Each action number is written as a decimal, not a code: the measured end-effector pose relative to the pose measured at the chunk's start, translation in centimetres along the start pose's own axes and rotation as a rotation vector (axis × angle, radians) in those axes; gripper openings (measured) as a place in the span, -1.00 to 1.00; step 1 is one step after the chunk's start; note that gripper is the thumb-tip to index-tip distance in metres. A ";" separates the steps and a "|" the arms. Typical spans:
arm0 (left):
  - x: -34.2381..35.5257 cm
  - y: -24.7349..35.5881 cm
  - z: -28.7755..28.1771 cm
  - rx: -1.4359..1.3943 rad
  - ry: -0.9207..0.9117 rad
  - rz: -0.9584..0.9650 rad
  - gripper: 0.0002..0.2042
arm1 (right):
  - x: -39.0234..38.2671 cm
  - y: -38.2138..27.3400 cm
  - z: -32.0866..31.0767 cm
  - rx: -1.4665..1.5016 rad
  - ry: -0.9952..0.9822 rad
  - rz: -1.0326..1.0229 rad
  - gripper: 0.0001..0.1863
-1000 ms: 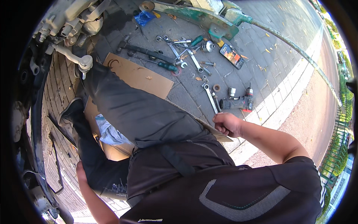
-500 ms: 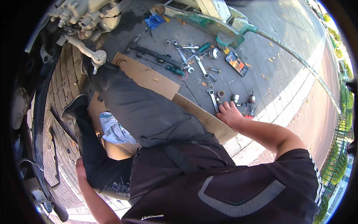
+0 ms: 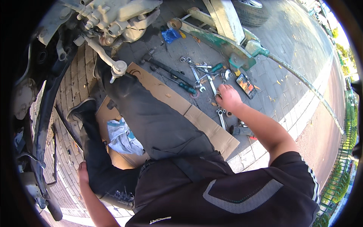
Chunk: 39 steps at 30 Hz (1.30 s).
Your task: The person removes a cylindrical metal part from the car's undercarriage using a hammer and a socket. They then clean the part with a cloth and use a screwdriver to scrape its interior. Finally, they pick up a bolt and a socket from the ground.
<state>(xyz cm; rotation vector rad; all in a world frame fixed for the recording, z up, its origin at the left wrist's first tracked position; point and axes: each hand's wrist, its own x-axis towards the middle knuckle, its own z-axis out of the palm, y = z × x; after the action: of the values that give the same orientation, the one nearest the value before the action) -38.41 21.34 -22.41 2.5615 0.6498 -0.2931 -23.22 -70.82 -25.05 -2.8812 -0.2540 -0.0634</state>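
Observation:
My right hand [image 3: 229,98] is down among the tools on the paving, its fingers bent and pressed together. Whatever they grip is hidden under them. Beside the fingertips lies a long combination wrench [image 3: 211,84]. Nearer to me is a shorter ring wrench [image 3: 221,119], with a small ring-shaped part [image 3: 228,114] next to it. A cordless drill [image 3: 241,131] lies partly behind my right forearm. My left hand [image 3: 83,172] rests against the side of my bent left leg, and its fingers are mostly hidden.
A hammer [image 3: 169,69], a screwdriver [image 3: 187,88] and a flat package [image 3: 246,86] lie on the paving. Cardboard [image 3: 166,92] is under my leg, with a crumpled cloth [image 3: 123,138] on it. A floor jack [image 3: 215,36] with a long handle [image 3: 306,81] stands ahead. A tie rod end [image 3: 119,68] juts out over my leg.
My right hand has moved forward from the ring wrench and drill to the spot beside the longer wrench. The whole view has shifted slightly. My left hand stays at my leg.

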 end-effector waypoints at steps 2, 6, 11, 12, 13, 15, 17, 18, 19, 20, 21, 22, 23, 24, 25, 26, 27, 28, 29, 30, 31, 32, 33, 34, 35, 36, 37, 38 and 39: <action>-0.4 0.1 0.1 0.010 0.029 -0.036 -0.48 | 3.0 -0.1 1.7 0.010 -0.025 0.081 -0.65; -1.0 0.0 0.2 0.036 0.044 -0.057 -0.44 | 6.4 -0.4 3.2 -0.026 -0.156 0.381 -0.47; -1.1 0.4 0.3 -0.002 0.022 -0.046 -0.43 | 8.8 -1.1 3.4 -0.039 -0.304 0.534 -0.34; -1.1 0.5 0.3 0.003 0.023 -0.058 -0.43 | 9.2 -1.4 3.3 -0.023 -0.303 0.564 -0.35; -1.1 0.6 0.3 0.005 0.018 -0.063 -0.43 | 9.4 -1.6 3.3 -0.007 -0.302 0.595 -0.35; -1.2 0.9 0.1 0.010 0.004 -0.072 -0.43 | 9.6 -1.9 3.2 0.009 -0.266 0.628 -0.36; -1.3 0.9 0.0 0.010 0.006 -0.112 -0.43 | 9.5 -1.9 3.2 -0.002 -0.271 0.589 -0.39; -1.2 0.8 0.0 0.009 0.008 -0.132 -0.43 | 9.4 -1.8 3.2 0.011 -0.275 0.600 -0.41; -1.2 0.7 0.0 -0.019 0.006 -0.130 -0.43 | 9.2 -1.5 3.3 0.019 -0.284 0.617 -0.44; -1.1 0.5 0.0 -0.047 0.001 -0.129 -0.43 | 9.2 -1.0 3.5 0.027 -0.294 0.636 -0.46; -1.0 0.2 0.1 -0.072 -0.009 -0.128 -0.43 | 9.1 -0.5 3.9 0.035 -0.278 0.615 -0.47; -0.8 0.0 0.2 -0.111 -0.019 -0.137 -0.43 | 9.3 0.3 4.2 0.041 -0.263 0.596 -0.49; -0.5 -0.2 0.3 -0.147 -0.031 -0.147 -0.43 | 9.3 1.1 4.6 0.045 -0.242 0.582 -0.50; -0.4 -0.4 0.3 -0.137 -0.031 -0.188 -0.43 | 9.4 1.8 5.1 0.031 -0.251 0.548 -0.50; -0.3 -0.5 0.4 -0.156 -0.040 -0.160 -0.43 | 9.3 2.7 5.4 0.040 -0.230 0.496 -0.55; -0.3 -0.5 0.3 -0.138 -0.029 -0.158 -0.43 | 9.3 3.5 5.5 0.104 -0.177 0.454 -0.57; -0.3 -0.4 0.2 -0.094 -0.005 -0.176 -0.43 | 9.0 4.2 5.5 0.165 -0.147 0.434 -0.59; -0.4 -0.2 0.1 -0.087 -0.003 -0.142 -0.43 | 8.9 4.8 5.3 0.237 -0.111 0.425 -0.59; -0.7 0.2 0.0 -0.052 0.008 -0.128 -0.43 | 8.6 5.2 4.9 0.298 -0.097 0.445 -0.59; -1.1 0.9 -0.1 -0.002 0.023 -0.104 -0.44 | 8.4 5.3 4.3 0.350 -0.088 0.480 -0.59; -1.5 1.8 -0.2 0.027 0.045 -0.100 -0.47 | 8.0 5.2 3.5 0.442 -0.115 0.476 -0.59; -1.8 3.2 -0.1 0.070 0.072 -0.083 -0.50 | 7.7 4.9 2.5 0.524 -0.143 0.487 -0.59; -2.1 5.0 0.0 0.127 0.105 -0.092 -0.53 | 7.4 4.3 1.3 0.602 -0.169 0.505 -0.59; -2.6 7.2 0.4 0.082 0.159 0.014 -0.57 | 6.9 3.3 0.2 0.771 -0.145 0.512 -0.63; -3.4 9.8 1.2 0.049 0.220 0.093 -0.61 | 6.2 1.8 -0.9 0.785 -0.127 0.492 -0.65; -4.1 13.0 2.1 0.015 0.279 0.121 -0.64 | 5.6 0.0 -2.0 0.808 -0.099 0.453 -0.66; -4.6 16.7 3.0 0.005 0.297 0.206 -0.68 | 4.9 -2.0 -3.1 0.814 -0.087 0.460 -0.67; -5.7 20.5 4.1 -0.105 0.250 0.249 -0.70 | 3.8 -4.4 -4.2 0.703 -0.018 0.246 -0.70; -6.7 24.8 6.0 -0.371 0.174 0.290 -0.71 | 2.4 -7.2 -5.1 0.576 0.042 0.062 -0.72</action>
<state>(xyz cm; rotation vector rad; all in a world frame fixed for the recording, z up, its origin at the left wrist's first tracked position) -32.44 -3.47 -15.61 2.2926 0.3447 0.1385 -22.27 -64.84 -18.18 -2.3099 -0.1434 -0.0325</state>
